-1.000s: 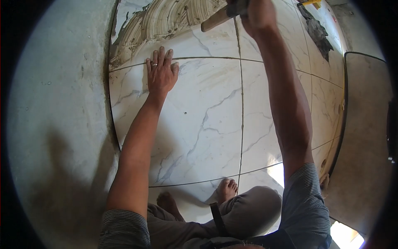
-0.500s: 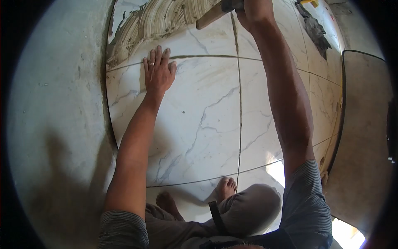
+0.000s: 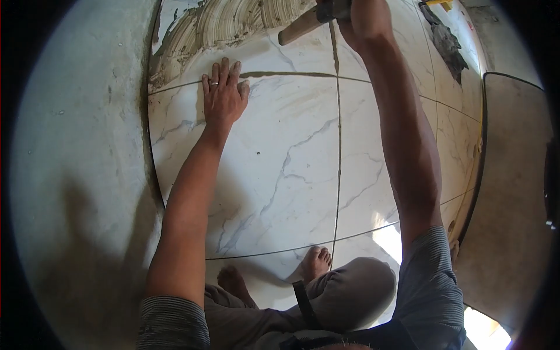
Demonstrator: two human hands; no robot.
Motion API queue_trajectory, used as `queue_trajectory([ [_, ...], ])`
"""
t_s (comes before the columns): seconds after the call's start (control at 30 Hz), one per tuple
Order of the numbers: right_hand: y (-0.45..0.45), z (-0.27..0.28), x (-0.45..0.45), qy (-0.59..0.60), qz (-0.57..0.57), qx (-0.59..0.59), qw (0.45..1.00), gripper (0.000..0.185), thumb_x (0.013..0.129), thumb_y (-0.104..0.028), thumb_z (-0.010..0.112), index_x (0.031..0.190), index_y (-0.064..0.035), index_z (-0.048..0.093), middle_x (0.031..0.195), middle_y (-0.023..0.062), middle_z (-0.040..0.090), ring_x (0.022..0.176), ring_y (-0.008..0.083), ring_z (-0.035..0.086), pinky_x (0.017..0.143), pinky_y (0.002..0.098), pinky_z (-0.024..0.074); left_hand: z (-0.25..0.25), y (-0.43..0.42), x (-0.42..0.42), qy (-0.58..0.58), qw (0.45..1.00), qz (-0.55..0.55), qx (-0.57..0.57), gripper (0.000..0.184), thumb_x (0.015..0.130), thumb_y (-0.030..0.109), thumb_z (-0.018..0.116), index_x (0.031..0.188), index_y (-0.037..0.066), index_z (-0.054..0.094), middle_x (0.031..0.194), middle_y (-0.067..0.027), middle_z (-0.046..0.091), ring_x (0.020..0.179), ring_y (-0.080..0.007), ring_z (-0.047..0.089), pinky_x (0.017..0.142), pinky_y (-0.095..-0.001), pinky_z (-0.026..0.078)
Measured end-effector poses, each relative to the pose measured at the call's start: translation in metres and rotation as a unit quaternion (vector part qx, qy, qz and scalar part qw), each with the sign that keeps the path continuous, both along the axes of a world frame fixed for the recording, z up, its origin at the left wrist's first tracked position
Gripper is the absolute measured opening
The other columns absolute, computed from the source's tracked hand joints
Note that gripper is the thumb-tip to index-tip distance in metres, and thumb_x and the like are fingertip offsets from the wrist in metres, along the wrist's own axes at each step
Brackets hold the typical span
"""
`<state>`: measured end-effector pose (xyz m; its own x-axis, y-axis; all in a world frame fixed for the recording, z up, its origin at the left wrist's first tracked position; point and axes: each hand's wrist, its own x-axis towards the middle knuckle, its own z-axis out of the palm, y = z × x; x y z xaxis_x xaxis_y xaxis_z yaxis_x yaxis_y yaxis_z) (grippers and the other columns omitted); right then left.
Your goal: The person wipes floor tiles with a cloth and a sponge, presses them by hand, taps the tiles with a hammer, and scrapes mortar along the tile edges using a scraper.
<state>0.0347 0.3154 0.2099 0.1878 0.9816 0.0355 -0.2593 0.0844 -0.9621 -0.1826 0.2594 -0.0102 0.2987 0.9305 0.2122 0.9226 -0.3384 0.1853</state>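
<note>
My left hand (image 3: 224,98) lies flat with fingers spread on a large white marble-look floor tile (image 3: 274,151), its fingertips across the joint at the tile's far edge. A ring shows on one finger. At the top of the view my right hand (image 3: 367,20) is closed around the dark end of a wooden-handled hammer (image 3: 303,29). The hammer's bare wooden handle points down and left, over the tile beyond the joint. My right fingers are partly cut off by the frame edge, and the hammer's dark end is partly hidden.
Ridged, wet-looking mortar (image 3: 233,23) covers the far tile area. A bare concrete strip (image 3: 81,146) runs along the left. A dark grey ragged scrap (image 3: 446,49) lies at upper right, beside a brown panel (image 3: 513,175). My bare feet (image 3: 317,262) rest on nearer tiles.
The right hand and hammer have shifted slightly right and down in view. The left hand stays on the tile, slightly higher in view. The joint beside it looks a little wider.
</note>
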Motion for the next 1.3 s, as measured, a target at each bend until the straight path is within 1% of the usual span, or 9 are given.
queue_trajectory([
  [0.2, 0.013, -0.01, 0.007, -0.024, 0.041, -0.052, 0.998, 0.028, 0.095, -0.034, 0.05, 0.093, -0.0065, 0.054, 0.07, 0.0067, 0.051, 0.063, 0.0177, 0.052, 0.057, 0.0308, 0.0404, 0.0, 0.002, 0.001, 0.003, 1.0, -0.001, 0.005, 0.054, 0.092, 0.037, 0.05, 0.14, 0.014, 0.041, 0.148, -0.0125, 0.034, 0.136, -0.033, 0.031, 0.112, -0.0544, 0.021],
  [0.27, 0.007, -0.007, 0.001, 0.022, -0.02, -0.017, 0.999, 0.027, 0.095, -0.033, 0.05, 0.094, -0.0064, 0.055, 0.069, 0.0064, 0.051, 0.063, 0.0175, 0.051, 0.057, 0.0305, 0.0403, -0.002, -0.004, -0.001, 0.002, 1.0, -0.001, -0.003, 0.055, 0.091, 0.038, 0.05, 0.14, 0.014, 0.043, 0.148, -0.0126, 0.034, 0.136, -0.0326, 0.031, 0.113, -0.054, 0.019],
  [0.33, 0.012, -0.008, 0.0, -0.062, 0.025, -0.047, 0.997, 0.027, 0.095, -0.034, 0.05, 0.094, -0.0071, 0.054, 0.073, 0.0063, 0.052, 0.066, 0.0178, 0.052, 0.058, 0.0313, 0.0413, -0.001, 0.001, 0.0, -0.013, 1.0, -0.003, 0.008, 0.055, 0.091, 0.038, 0.05, 0.139, 0.014, 0.043, 0.147, -0.0129, 0.035, 0.136, -0.0328, 0.031, 0.113, -0.0538, 0.019],
  [0.47, 0.006, 0.004, -0.003, 0.032, 0.013, -0.014, 0.999, 0.028, 0.094, -0.033, 0.051, 0.1, -0.0054, 0.055, 0.074, 0.0051, 0.051, 0.068, 0.0174, 0.052, 0.057, 0.0312, 0.041, -0.003, 0.001, 0.0, -0.013, 1.0, 0.009, 0.0, 0.054, 0.09, 0.037, 0.051, 0.139, 0.014, 0.043, 0.147, -0.0132, 0.036, 0.137, -0.0329, 0.031, 0.112, -0.0539, 0.019],
  [0.6, 0.016, -0.005, -0.014, -0.042, 0.028, -0.071, 0.996, 0.025, 0.094, -0.032, 0.052, 0.097, -0.0066, 0.055, 0.076, 0.0049, 0.051, 0.068, 0.0174, 0.052, 0.057, 0.0321, 0.0419, 0.0, 0.002, 0.001, -0.027, 1.0, 0.004, 0.014, 0.053, 0.09, 0.038, 0.051, 0.137, 0.014, 0.044, 0.147, -0.0133, 0.035, 0.136, -0.0332, 0.031, 0.112, -0.0542, 0.019],
  [0.73, 0.015, -0.001, -0.02, 0.029, 0.026, 0.006, 0.999, 0.025, 0.094, -0.032, 0.052, 0.094, -0.0074, 0.056, 0.074, 0.0048, 0.051, 0.066, 0.017, 0.051, 0.057, 0.0314, 0.0415, -0.004, -0.002, -0.002, -0.034, 0.999, 0.002, 0.006, 0.052, 0.09, 0.038, 0.051, 0.137, 0.013, 0.045, 0.146, -0.014, 0.035, 0.136, -0.0338, 0.031, 0.112, -0.0552, 0.019],
  [0.83, 0.024, -0.012, -0.027, -0.036, 0.051, -0.055, 0.997, 0.025, 0.093, -0.032, 0.052, 0.093, -0.0074, 0.056, 0.073, 0.0049, 0.052, 0.065, 0.017, 0.051, 0.057, 0.0311, 0.0413, -0.004, 0.004, 0.001, -0.041, 0.999, 0.0, 0.018, 0.055, 0.089, 0.037, 0.053, 0.138, 0.014, 0.042, 0.148, -0.0137, 0.032, 0.136, -0.0343, 0.03, 0.11, -0.0567, 0.02],
  [0.93, 0.021, -0.003, -0.037, 0.031, 0.033, 0.004, 0.999, 0.025, 0.093, -0.032, 0.052, 0.092, -0.0073, 0.057, 0.073, 0.005, 0.052, 0.064, 0.017, 0.051, 0.057, 0.0307, 0.0411, -0.005, 0.001, -0.001, -0.051, 0.998, -0.002, 0.023, 0.054, 0.089, 0.037, 0.054, 0.136, 0.013, 0.044, 0.147, -0.0147, 0.033, 0.136, -0.0335, 0.03, 0.111, -0.0552, 0.02],
  [1.3, 0.033, -0.013, -0.053, 0.008, 0.076, -0.035, 0.996, 0.022, 0.093, -0.031, 0.052, 0.093, -0.0085, 0.055, 0.074, 0.0048, 0.054, 0.067, 0.0183, 0.054, 0.059, 0.0297, 0.043, -0.003, -0.002, -0.005, -0.092, 0.995, 0.002, 0.046, 0.052, 0.088, 0.035, 0.054, 0.134, 0.012, 0.046, 0.144, -0.0166, 0.037, 0.133, -0.0357, 0.033, 0.11, -0.056, 0.023],
])
